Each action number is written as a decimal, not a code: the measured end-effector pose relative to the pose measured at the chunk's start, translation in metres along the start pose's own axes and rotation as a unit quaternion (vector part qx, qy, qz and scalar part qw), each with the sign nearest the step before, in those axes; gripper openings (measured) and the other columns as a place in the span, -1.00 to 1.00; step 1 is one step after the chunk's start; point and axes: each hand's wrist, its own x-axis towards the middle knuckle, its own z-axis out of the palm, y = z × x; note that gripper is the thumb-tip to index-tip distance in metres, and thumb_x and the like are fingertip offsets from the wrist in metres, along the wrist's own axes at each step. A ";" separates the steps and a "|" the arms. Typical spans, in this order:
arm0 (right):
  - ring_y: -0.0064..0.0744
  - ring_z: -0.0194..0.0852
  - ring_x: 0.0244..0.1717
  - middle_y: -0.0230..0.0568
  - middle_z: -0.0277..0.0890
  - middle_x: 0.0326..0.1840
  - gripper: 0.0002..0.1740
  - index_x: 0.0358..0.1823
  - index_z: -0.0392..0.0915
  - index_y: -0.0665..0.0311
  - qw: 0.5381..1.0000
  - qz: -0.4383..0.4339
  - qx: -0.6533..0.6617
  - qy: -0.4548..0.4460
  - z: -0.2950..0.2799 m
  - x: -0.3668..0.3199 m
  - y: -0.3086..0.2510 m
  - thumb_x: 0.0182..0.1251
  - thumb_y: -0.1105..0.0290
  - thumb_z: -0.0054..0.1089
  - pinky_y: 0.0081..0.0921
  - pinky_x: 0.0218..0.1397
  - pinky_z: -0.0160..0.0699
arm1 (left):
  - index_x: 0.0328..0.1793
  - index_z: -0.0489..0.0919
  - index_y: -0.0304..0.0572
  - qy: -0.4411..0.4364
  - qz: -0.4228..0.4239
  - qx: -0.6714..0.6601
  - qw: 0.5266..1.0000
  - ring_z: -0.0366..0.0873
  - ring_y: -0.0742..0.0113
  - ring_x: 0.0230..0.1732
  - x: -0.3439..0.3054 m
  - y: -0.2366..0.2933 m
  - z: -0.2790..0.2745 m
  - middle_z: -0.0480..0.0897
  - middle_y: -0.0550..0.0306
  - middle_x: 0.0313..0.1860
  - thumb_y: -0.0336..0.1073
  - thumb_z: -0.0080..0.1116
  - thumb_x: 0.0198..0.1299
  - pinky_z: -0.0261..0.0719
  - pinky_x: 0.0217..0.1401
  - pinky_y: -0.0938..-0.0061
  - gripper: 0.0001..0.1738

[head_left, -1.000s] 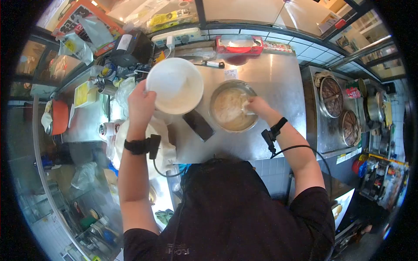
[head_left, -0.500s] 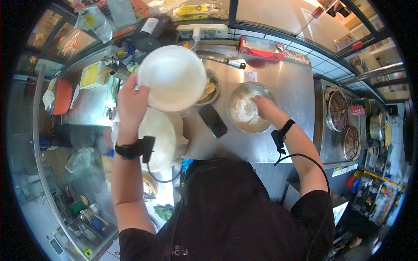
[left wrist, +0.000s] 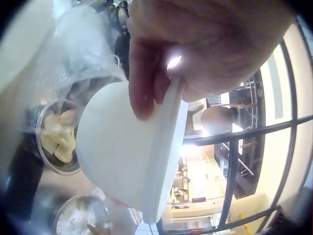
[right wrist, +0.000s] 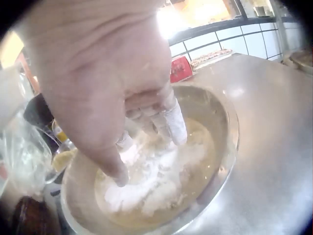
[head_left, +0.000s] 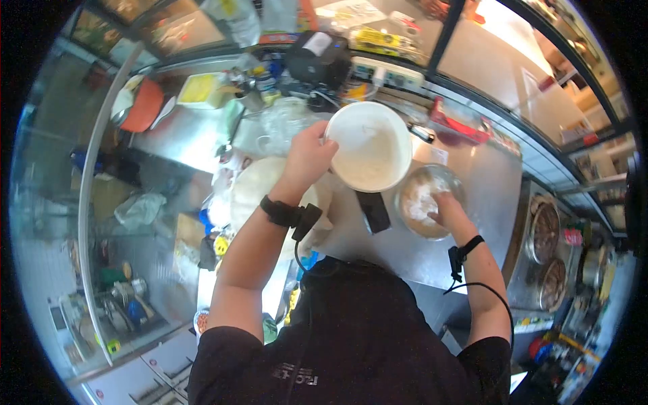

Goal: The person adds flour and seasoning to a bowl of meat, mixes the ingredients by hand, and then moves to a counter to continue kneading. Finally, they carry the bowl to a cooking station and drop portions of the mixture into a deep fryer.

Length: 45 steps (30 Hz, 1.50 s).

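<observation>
My left hand (head_left: 310, 158) grips the rim of a white bowl (head_left: 371, 148) and holds it raised above the counter. In the left wrist view, the bowl (left wrist: 117, 147) is tipped on its side, fingers on its outer wall. A pale residue coats its inside. My right hand (head_left: 447, 208) reaches down into a steel bowl (right wrist: 227, 122) on the counter. Its fingers (right wrist: 176, 125) are dusted white, loosely spread and pointing into white powder (right wrist: 146, 188) that lies over a tan, wet-looking mix. Thumb and fingers stand apart, with nothing gripped between them.
A dark phone (head_left: 373, 212) lies left of the steel bowl. Another metal bowl of pale slices (left wrist: 58, 137) shows in the left wrist view. A large cloth-covered round shape (head_left: 260, 192) stands under my left forearm. A red box (head_left: 459, 125) sits at the back; round pans (head_left: 545, 233) stand right.
The head view has turned. The white bowl swung left, then back right toward the steel bowl. White powder now covers more of the mix, and my right fingers have moved down into it.
</observation>
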 end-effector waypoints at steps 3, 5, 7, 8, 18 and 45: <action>0.16 0.57 0.14 0.16 0.53 0.17 -0.27 0.28 0.53 0.19 0.999 0.006 -0.051 -0.006 0.021 0.011 -0.002 0.04 0.18 0.56 -0.10 0.27 0.55 | 0.08 0.68 -0.28 0.032 0.001 -0.028 0.999 0.71 0.33 -0.39 0.006 0.001 -0.054 0.73 -0.02 -0.34 -0.42 0.13 0.17 0.69 -0.32 0.38 -0.66; 0.15 0.53 0.19 0.17 0.52 0.20 -0.27 0.22 0.57 0.24 0.997 0.035 -0.069 0.000 0.027 0.013 -0.007 -0.01 0.13 0.58 -0.10 0.27 0.55 | 0.04 0.69 -0.26 0.096 0.031 -0.019 0.995 0.69 0.37 -0.38 0.010 0.001 -0.104 0.72 0.01 -0.36 -0.42 0.13 0.18 0.68 -0.34 0.39 -0.70; 0.15 0.59 0.12 0.20 0.56 0.11 -0.48 0.13 0.61 0.24 0.998 0.010 -0.066 0.010 0.066 0.034 0.011 0.13 0.24 0.43 -0.08 0.19 0.59 | 0.01 0.68 -0.24 0.178 0.054 0.161 0.969 0.68 0.40 -0.37 0.029 -0.045 -0.183 0.72 0.08 -0.35 -0.41 0.14 0.21 0.66 -0.37 0.41 -0.74; 0.15 0.64 0.05 0.23 0.61 0.03 -0.67 0.04 0.65 0.24 0.997 -0.002 -0.069 0.022 0.079 0.032 0.037 0.26 0.34 0.27 -0.06 0.11 0.62 | 0.02 0.67 -0.26 0.198 0.065 0.294 0.933 0.67 0.40 -0.38 0.019 -0.022 -0.206 0.72 0.11 -0.31 -0.41 0.13 0.22 0.66 -0.38 0.43 -0.73; 0.16 0.57 0.17 0.21 0.57 0.21 -0.49 0.23 0.56 0.27 0.994 0.030 0.040 0.092 0.030 0.024 0.013 0.20 0.61 0.06 -0.10 0.27 0.57 | 0.25 0.60 -0.31 0.242 -0.042 0.098 0.964 0.69 0.42 -0.35 -0.002 -0.070 -0.314 0.73 0.15 -0.20 -0.36 0.01 0.32 0.68 -0.35 0.47 -0.59; 0.25 0.49 0.25 0.34 0.54 0.19 -0.44 0.20 0.54 0.39 0.982 0.157 -0.090 -0.062 0.009 0.059 -0.023 0.15 0.34 0.39 0.01 0.35 0.44 | 0.05 0.55 -0.55 -0.026 -0.268 0.167 0.948 0.78 -0.06 -0.31 0.171 -0.263 -0.286 0.70 -0.28 -0.19 -0.52 -0.01 0.23 0.83 -0.46 0.21 -0.70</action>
